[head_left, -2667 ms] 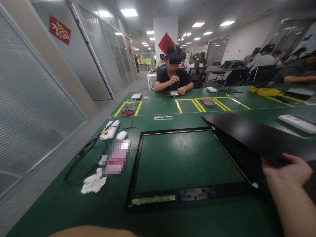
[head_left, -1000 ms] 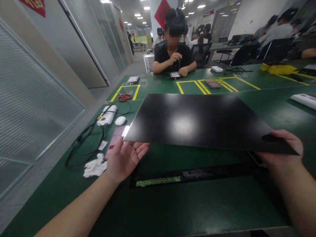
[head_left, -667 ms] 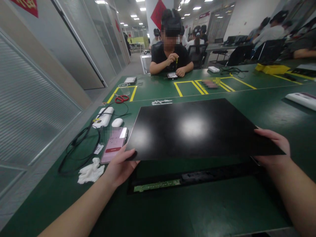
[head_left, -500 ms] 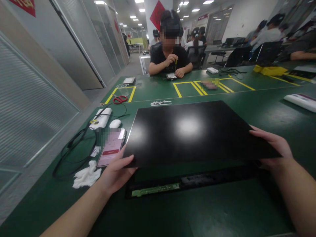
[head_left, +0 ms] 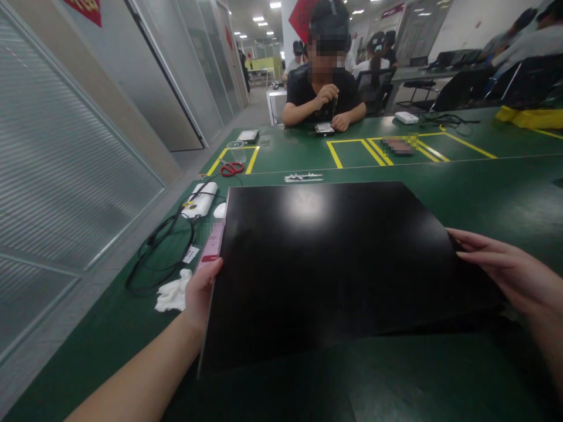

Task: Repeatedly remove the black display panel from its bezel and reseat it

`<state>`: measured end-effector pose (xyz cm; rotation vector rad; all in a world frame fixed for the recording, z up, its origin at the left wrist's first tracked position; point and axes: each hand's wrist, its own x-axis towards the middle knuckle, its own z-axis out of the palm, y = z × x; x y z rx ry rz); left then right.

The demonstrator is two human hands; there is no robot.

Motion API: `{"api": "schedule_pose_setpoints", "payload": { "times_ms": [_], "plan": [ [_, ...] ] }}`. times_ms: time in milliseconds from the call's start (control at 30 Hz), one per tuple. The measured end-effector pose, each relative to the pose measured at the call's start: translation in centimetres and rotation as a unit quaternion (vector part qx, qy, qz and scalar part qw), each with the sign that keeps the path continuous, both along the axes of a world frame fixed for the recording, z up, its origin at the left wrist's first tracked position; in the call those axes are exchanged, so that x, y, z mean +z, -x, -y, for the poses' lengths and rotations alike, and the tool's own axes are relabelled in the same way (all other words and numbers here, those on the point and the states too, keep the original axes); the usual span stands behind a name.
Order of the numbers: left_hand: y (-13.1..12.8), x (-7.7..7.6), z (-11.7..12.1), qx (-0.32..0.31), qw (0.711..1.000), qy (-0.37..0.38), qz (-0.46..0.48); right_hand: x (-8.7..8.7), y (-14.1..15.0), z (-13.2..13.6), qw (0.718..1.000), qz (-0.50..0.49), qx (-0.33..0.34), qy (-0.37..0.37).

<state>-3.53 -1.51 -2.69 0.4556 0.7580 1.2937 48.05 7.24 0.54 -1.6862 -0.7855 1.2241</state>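
Left hand point(head_left: 200, 296): fingers hidden under black panel point(head_left: 334, 258), thumb visible. Panel also covers part of phone point(head_left: 214, 239), screen partly pixelated, and part of white round item point(head_left: 219, 211). Right forearm point(head_left: 548, 316) cut by right edge, red sign point(head_left: 87, 9) by top. White bits point(head_left: 303, 177) and thin tool point(head_left: 335, 106) in co-worker's hand point(head_left: 326, 95) too small to identify.

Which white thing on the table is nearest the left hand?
The crumpled tissue, just beside the left hand gripping the black panel. The white tag, oblong case, rounded piece and far box lie farther off.
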Motion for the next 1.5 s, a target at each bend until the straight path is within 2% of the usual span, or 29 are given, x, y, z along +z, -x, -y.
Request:
{"api": "schedule_pose_setpoints", "payload": {
  "times_ms": [133,200,367,433,533,600,700,833,967,1133,1333,1500],
  "plan": [
    [2.6,0.3,-0.1,0.068,0.996,0.038,0.035,0.2,1.1,0.6,0.999,-0.014,0.033,0.007],
    [3.1,0.5,-0.6,0.072,0.996,0.044,0.038,0.3,1.4,0.7,0.998,-0.019,0.051,0.010],
    [1.5,1.3,-1.2,0.027,0.994,0.092,0.049,0.4,1.6,0.8,0.998,-0.014,0.058,0.000],
    [0.4,1.4,-1.0,-0.008,0.995,0.075,0.058,0.5,1.7,0.7,1.000,-0.009,0.024,-0.009],
    [-0.5,1.0,-0.5,-0.026,0.996,0.033,0.077,0.7,2.0,0.7,0.999,0.001,-0.039,-0.034],
    [-0.4,0.4,-0.5,-0.032,0.996,0.018,0.080,0.7,2.2,0.8,0.997,0.013,-0.057,-0.053],
    [0.5,-0.2,-0.7,-0.020,0.997,0.011,0.069,0.6,2.3,0.9,0.996,0.038,-0.047,-0.071],
    [0.9,0.2,-0.7,-0.057,0.993,0.071,0.070,0.2,1.7,0.7,0.992,0.084,-0.031,-0.089],
    [-0.4,1.2,-0.7,0.011,0.993,0.074,0.088,0.1,1.2,0.5,0.985,0.126,-0.045,-0.108],
    [-1.4,2.0,-1.6,0.071,0.993,0.078,0.048,0.1,1.3,0.4,0.982,0.143,-0.064,-0.102],
    [-1.7,1.5,-2.0,0.071,0.995,0.072,0.001,-0.1,1.1,0.1,0.981,0.157,-0.071,-0.091],
    [-3.8,1.6,-1.7,0.068,0.996,0.031,-0.044,-0.5,0.4,-0.1,0.981,0.156,-0.077,-0.088]
  ]
}}
